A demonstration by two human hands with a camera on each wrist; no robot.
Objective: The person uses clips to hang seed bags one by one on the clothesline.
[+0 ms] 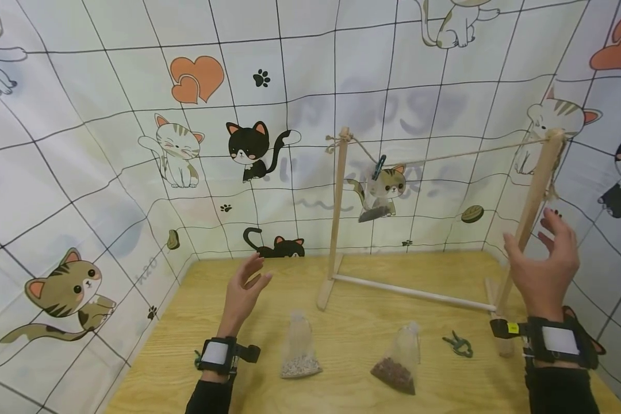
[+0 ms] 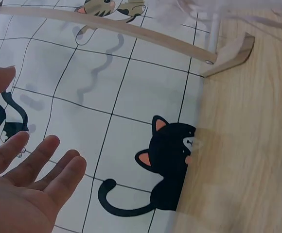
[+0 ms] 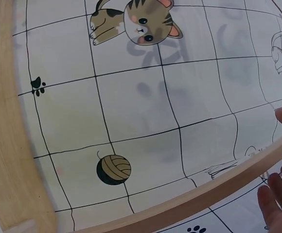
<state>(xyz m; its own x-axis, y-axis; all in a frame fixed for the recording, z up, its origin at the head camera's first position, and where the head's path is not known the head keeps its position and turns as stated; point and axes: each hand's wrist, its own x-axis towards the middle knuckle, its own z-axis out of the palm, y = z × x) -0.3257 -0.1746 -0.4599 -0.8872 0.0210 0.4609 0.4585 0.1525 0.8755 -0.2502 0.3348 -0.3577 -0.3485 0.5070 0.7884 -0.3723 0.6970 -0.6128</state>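
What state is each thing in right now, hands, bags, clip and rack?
Left hand: open, raised, holding nothing.
Right hand: open, beside the rack's right post, holding nothing.
Rack: upright, string strung across the top.
Hung bag: clipped to the string.
Pale bag: on the table.
Brown bag: on the table.
Green clip: lying loose on the table.

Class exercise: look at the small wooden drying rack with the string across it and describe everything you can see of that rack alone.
The wooden rack looks like pale, unpainted wood: two upright posts on flat feet, joined low down by a thin rail. A string is tied between the post tops. It stands upright on the wooden table near the cat-print backdrop. A dark clip pins one small clear bag to the string. The right hand is raised beside the right post; contact cannot be told.
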